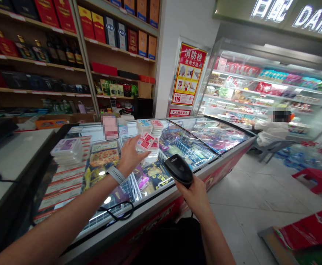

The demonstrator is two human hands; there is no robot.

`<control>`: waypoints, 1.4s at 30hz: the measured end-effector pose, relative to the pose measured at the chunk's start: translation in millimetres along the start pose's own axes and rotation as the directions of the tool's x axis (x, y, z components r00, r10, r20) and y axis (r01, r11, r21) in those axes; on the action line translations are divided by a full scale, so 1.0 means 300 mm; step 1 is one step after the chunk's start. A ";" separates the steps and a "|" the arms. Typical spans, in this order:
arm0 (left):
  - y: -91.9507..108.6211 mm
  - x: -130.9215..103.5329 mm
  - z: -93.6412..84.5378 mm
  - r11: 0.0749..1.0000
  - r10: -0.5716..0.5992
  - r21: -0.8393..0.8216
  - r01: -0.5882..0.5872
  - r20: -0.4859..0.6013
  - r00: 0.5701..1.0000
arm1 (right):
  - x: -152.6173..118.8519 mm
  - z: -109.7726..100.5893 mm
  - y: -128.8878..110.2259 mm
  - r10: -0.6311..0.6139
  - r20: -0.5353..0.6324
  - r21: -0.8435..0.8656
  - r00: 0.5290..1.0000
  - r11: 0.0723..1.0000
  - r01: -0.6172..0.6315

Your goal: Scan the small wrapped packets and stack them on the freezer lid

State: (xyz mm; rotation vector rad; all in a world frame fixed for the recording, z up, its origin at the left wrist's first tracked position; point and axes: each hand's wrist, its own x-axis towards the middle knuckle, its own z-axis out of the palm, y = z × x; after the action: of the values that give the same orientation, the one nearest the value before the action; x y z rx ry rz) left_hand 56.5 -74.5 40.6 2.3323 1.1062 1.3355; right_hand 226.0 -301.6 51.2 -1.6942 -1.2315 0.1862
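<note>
My left hand [131,154], with a grey watch band at the wrist, reaches over the glass-topped freezer. Its fingers and thumb are at the near left side of a flat clear plastic pack with a red and white label [146,141], which sits tilted over a stack of similar packs [154,146]. In my right hand [192,191] is a black handheld barcode scanner [179,168], its head pointing up and to the left, just right of that stack. Behind are packs with blue labels [143,125] and more red ones [157,124].
A stack of purple-labelled packs [66,150] stands at left on the freezer [218,165], beside strips of price labels [65,187]. A looped black cable [119,213] lies on the near glass. A person [274,129] sits on a chair at right, near a red stool [315,180].
</note>
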 end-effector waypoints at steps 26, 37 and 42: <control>-0.287 -0.186 -0.386 0.989 0.147 0.020 -0.147 0.008 0.989 | 0.097 0.302 -0.195 -0.203 0.363 -0.018 0.909 0.974 0.225; -0.280 -0.184 -0.391 0.989 0.149 0.018 -0.148 -0.016 0.989 | 0.101 0.316 -0.186 -0.222 0.365 0.016 0.904 0.973 0.232; -0.277 -0.186 -0.389 0.989 0.146 0.019 -0.146 -0.008 0.989 | 0.102 0.310 -0.191 -0.227 0.358 0.033 0.906 0.972 0.231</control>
State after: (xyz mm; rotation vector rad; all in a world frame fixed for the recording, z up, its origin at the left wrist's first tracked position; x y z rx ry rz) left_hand -96.4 -75.3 25.6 2.4642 0.9702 1.3926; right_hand 147.2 -220.7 61.4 -1.5492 -1.6959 0.3592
